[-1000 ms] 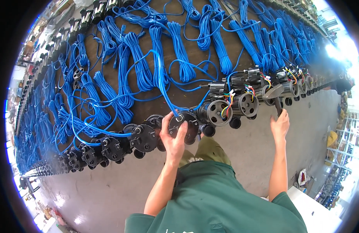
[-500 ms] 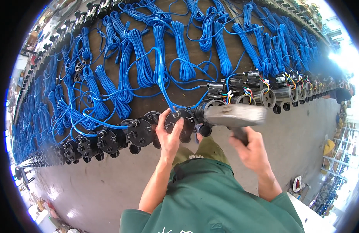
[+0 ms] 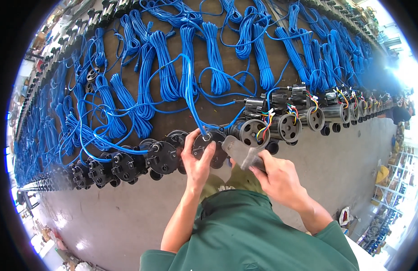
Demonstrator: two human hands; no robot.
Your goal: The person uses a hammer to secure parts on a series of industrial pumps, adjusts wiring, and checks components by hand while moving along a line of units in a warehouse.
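Note:
My left hand is closed round a black round end cap, thumb on its face and fingers at its upper left edge. A blue cable enters the top of this cap and loops up over the table. My right hand grips a hammer with a worn grey head, its handle mostly hidden in my fist. The hammer's head lies at the right side of the cap, seemingly touching it. Right of it sits an open black motor housing with coloured wires.
Capped black housings line the table edge to the left, blue cables attached. Open housings with coloured wires continue to the right. Bundled blue cables cover the dark table. Shelving stands at the far right.
The hammer has swung left and its head now meets the cap's right side. My right hand came left with it. My left hand stays on the cap.

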